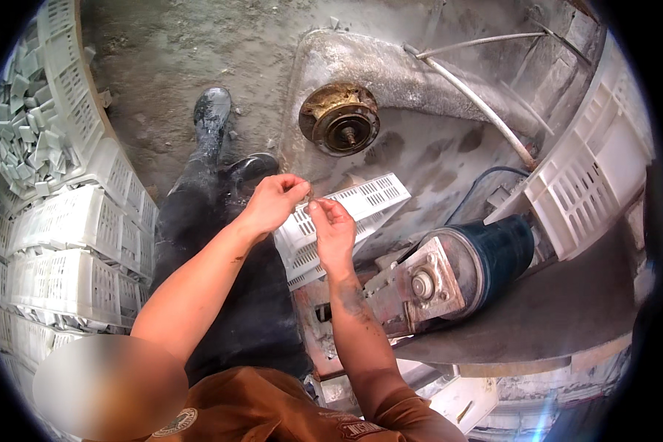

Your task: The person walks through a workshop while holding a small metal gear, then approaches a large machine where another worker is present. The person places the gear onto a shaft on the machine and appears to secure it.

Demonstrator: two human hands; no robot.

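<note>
"Two bare hands, nearly meeting at the fingertips. Can you see what they've got?"

"Not from where I'm standing. The left hand (276,200) has thumb and forefinger drawn together, and the right hand (336,227) is curled just beside it, thumb close to its fingers. Whether anything is pinched there, I can't tell."

"And right below?"

"A white slotted crate (379,193), lying at a slant under the hands, to the right of the dark trousers (243,313)."

"What's that blue thing farther right?"

"A dark blue cylinder (507,247), next to a worn metal plate (435,287). Past the slotted crate, away from the person, a round metal hub (344,131) sits on a grimy, pale casting (394,66)."

"I see another pale crate (586,195) out by the far right."

"On the left, stacked white crates (70,221), with a heap of small pale tiles (33,140) in one. Dusty floor (162,48) spreads beyond the boots (212,110)."
</note>
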